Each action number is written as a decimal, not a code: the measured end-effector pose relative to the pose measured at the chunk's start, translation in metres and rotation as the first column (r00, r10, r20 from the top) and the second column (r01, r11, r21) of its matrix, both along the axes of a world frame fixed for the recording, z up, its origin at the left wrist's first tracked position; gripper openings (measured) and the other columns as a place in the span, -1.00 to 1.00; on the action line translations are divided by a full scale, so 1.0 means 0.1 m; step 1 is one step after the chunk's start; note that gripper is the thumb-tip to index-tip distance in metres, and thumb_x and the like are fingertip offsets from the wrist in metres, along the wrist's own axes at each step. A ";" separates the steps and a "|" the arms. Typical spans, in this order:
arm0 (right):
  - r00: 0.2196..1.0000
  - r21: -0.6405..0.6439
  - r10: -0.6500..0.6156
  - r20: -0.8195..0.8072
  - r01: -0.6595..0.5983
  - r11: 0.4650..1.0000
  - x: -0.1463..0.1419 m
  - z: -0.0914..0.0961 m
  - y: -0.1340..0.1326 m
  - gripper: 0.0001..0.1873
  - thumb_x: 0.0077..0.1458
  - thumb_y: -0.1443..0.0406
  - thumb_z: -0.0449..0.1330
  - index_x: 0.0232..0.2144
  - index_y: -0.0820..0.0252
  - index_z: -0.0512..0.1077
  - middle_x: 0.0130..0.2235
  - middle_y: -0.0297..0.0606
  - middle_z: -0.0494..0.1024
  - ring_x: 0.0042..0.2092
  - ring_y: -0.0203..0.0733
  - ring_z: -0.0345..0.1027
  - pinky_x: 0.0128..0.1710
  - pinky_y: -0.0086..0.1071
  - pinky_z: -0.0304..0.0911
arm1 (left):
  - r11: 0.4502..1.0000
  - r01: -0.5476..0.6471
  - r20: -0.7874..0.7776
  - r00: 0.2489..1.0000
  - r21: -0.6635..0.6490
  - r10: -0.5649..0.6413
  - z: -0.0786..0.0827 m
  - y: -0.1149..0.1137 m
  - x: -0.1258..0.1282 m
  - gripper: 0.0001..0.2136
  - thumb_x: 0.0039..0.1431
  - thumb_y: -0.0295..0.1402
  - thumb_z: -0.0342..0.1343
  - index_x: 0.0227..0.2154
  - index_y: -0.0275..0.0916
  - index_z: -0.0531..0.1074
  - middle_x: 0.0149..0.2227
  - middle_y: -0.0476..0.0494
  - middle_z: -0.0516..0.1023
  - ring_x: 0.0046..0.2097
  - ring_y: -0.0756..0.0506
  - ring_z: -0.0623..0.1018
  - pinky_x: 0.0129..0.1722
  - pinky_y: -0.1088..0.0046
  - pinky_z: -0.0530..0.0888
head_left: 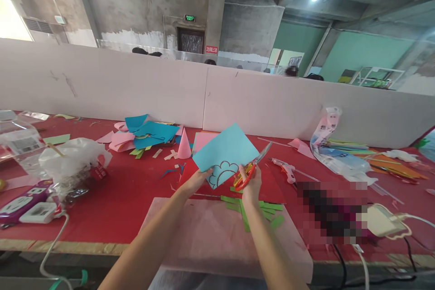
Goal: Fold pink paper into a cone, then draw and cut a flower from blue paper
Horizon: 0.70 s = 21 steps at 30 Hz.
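Note:
My left hand [196, 181] pinches the lower left edge of a light blue paper sheet [226, 149] held up over the red table [118, 199]. A cloud-like outline is drawn on the sheet near its lower edge. My right hand [250, 182] is closed round the orange handles of scissors [253, 167], whose blades point up and right beside the sheet's lower right edge. Green paper strips [253, 210] lie on a pink sheet [210, 235] below my hands.
A pink paper cone [184, 144] and a pile of blue and pink paper scraps [146, 136] lie behind the sheet. A glue gun [287, 170] rests to the right. Plastic bags [73, 158] and a power strip [23, 204] sit at left. A white partition [204, 95] bounds the table's far side.

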State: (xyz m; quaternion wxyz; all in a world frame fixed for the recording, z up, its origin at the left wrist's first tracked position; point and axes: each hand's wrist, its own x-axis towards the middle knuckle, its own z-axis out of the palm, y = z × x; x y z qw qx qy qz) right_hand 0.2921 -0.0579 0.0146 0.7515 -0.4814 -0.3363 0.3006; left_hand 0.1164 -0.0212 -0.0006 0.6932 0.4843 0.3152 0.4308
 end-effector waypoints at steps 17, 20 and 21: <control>0.992 0.046 -0.102 0.075 0.099 0.994 0.11 -0.16 0.05 -0.60 -0.15 0.17 0.23 -0.26 0.15 0.20 -0.31 -0.33 0.39 -0.34 -0.24 0.35 -0.33 -0.36 0.29 | 0.952 0.175 -0.213 0.969 0.251 -0.122 0.10 -0.18 0.17 -0.56 -0.09 -0.17 0.22 -0.16 -0.33 0.42 -0.11 -0.25 0.50 -0.07 -0.22 0.46 -0.07 0.25 0.37; 0.987 0.054 -0.127 0.093 0.122 0.991 0.10 -0.11 0.03 -0.56 -0.14 0.17 0.22 -0.19 0.16 0.22 -0.28 -0.30 0.40 -0.31 -0.24 0.36 -0.31 -0.37 0.29 | 0.965 -0.005 -0.162 0.986 0.263 0.049 0.08 -0.17 0.31 -0.54 -0.12 -0.17 0.23 -0.15 -0.32 0.42 -0.09 -0.24 0.49 -0.06 -0.22 0.46 -0.09 0.30 0.39; 0.986 0.059 -0.139 0.095 0.134 0.989 0.10 -0.10 0.02 -0.55 -0.14 0.17 0.22 -0.18 0.16 0.22 -0.28 -0.30 0.40 -0.30 -0.24 0.35 -0.29 -0.37 0.29 | 0.958 -0.043 -0.145 0.986 0.283 0.087 0.07 -0.16 0.36 -0.54 -0.15 -0.18 0.25 -0.15 -0.30 0.42 -0.09 -0.23 0.49 -0.07 -0.21 0.46 -0.10 0.32 0.40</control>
